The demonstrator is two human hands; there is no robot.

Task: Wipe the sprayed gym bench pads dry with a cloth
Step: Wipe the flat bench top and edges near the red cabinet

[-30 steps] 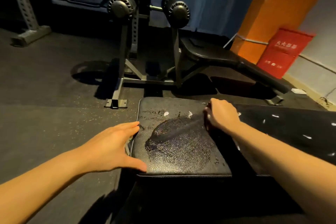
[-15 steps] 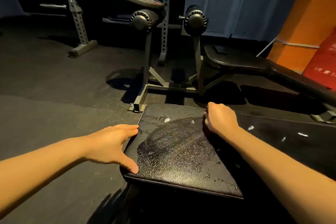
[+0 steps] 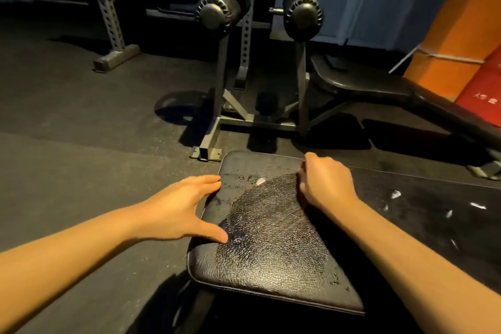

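Pad (image 3: 271,257) sat low centre, wet-streaked, on a frame above the floor (image 3: 67,122). Left hand (image 3: 176,209) lay flat on its left edge, fingers straight, thumb on top. Right hand (image 3: 325,182) pressed the far right corner, fingers curled; can't tell if gripping anything. Beyond: second bench (image 3: 366,84), rollers (image 3: 217,12), rack (image 3: 108,22).

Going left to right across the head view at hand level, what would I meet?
left hand → seat pad, streaked wet → right hand → long back pad, flecked with white
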